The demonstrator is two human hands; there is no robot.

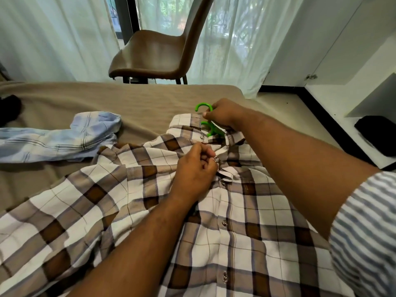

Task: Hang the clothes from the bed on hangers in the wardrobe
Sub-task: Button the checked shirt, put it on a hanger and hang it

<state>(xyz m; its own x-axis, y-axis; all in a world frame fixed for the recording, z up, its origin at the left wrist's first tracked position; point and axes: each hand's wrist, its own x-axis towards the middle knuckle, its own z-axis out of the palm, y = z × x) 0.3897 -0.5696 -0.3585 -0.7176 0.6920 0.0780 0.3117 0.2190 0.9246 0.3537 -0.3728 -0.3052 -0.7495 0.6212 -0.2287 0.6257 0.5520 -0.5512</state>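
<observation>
I am leaning over the bed (128,99), where the brown plaid shirt (107,211) is lying spread out, front side up, its collar pointing away from me toward the far edge. A green hanger (202,107) is sitting inside the collar. Its hook is sticking out past the collar over the bedcover, and a bit of its green body is showing in the open neck. My right grip (222,115) is holding the neck of that hanger just below the hook, fingers curled around it and thumb lying along the collar's edge. My left grip (192,172) is pinching the shirt's front edge a little lower down the chest, fingers bunched tight on the fabric right at a button (216,160), which is peeking out by my fingertips. More buttons are running down the front toward me.

A blue checked shirt (60,136) is lying crumpled on the bed to the left, just beside the plaid shirt's shoulder. Something dark (9,110) is sitting at the bed's far left edge; I cannot tell what it is. A brown chair (154,50) is standing beyond the bed in front of white curtains (53,35). A white cupboard (321,39) is standing to the right, with a black object (377,133) lying low beside it. My striped sleeve (364,232) is showing at the lower right.
</observation>
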